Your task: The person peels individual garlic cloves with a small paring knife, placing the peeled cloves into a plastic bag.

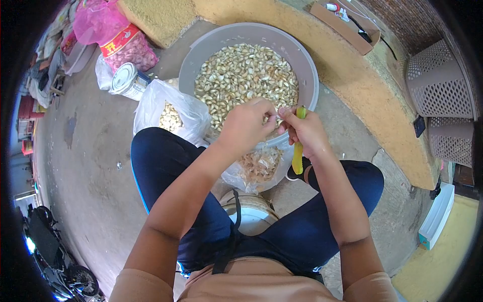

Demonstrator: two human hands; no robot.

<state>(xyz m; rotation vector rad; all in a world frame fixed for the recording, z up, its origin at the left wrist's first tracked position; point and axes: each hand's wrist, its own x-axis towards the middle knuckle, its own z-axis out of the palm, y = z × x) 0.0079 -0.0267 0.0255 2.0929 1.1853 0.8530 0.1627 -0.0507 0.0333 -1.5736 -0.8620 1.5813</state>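
A person seated on a low stool, seen from above, peels garlic. A single garlic clove, small and mostly hidden, is pinched between the fingertips of both hands, just above the near rim of a big grey basin. The left hand is closed narrowly around the clove, steadying it. The right hand is wrapped around a yellow-handled knife; the handle points down toward the lap and the working end meets the clove at the thumb, a grip that seems meant for picking skin away in small strokes.

The basin stands on the concrete floor right in front of the knees and is full of pale peeled cloves, close enough for a finished clove to be dropped in. Just below the hands, between the legs, an open clear plastic bag holds papery skins, apparently placed to catch the waste. To the left, touching the knee, a white plastic bag holds more garlic. Farther left lie a tin can on its side and a red mesh sack of garlic bulbs. A yellow curb curves behind the basin.
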